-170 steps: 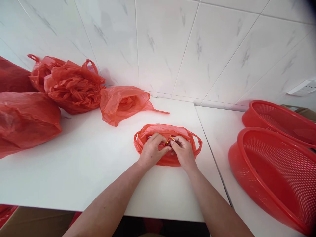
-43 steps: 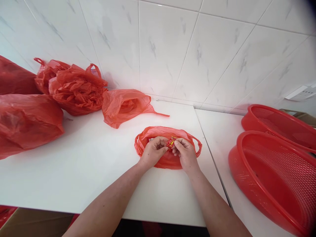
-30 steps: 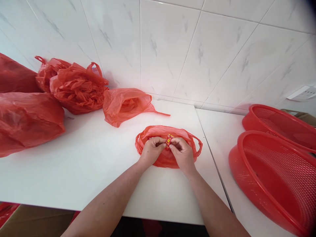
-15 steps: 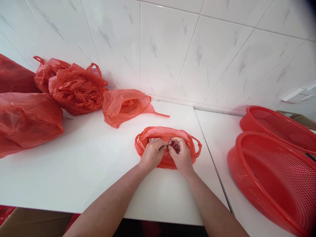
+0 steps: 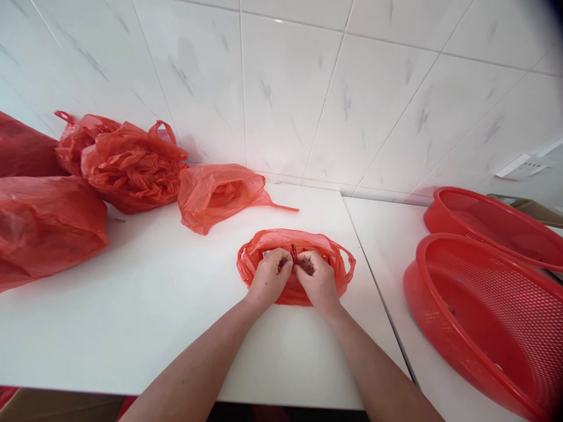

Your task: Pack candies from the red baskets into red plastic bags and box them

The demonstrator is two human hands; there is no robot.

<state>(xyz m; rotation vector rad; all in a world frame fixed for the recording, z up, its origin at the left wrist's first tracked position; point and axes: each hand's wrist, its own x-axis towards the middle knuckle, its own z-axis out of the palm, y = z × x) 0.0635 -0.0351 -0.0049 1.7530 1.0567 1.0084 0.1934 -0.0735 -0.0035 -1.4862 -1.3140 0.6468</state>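
head view: the small dark red packet (image 5: 294, 253) is held up between the two hands, over the mouth of the open red bag (image 5: 292, 296). the left hand (image 5: 269, 278) comes in from eight o'clock of it, thumb and fingertips pinching its near side; the right hand (image 5: 320, 281) comes from four o'clock, pinching the opposite side the same way. both have their fingers curled in, and neither is clenched hard as far as can be told. whatever lies under the fingertips is hidden.

the packet looks very light, thin and shiny, so i'd expect it to crinkle, and to slip a little if held loosely. a fingertip grip on each side edge seems the right hold; a hard squeeze might crush what's inside, if anything is. the open bag is soft and limp, with a loop lying at nine o'clock and another at three; those loops, or the gathered rim, look the best places to grasp it.

from that bag, a slack red bag (image 5: 222, 196) sits toward ten o'clock, with a crumpled bundle (image 5: 136, 170) beyond it. a perforated red basket (image 5: 453, 328) stands between three and four o'clock, likely light but fairly stiff.
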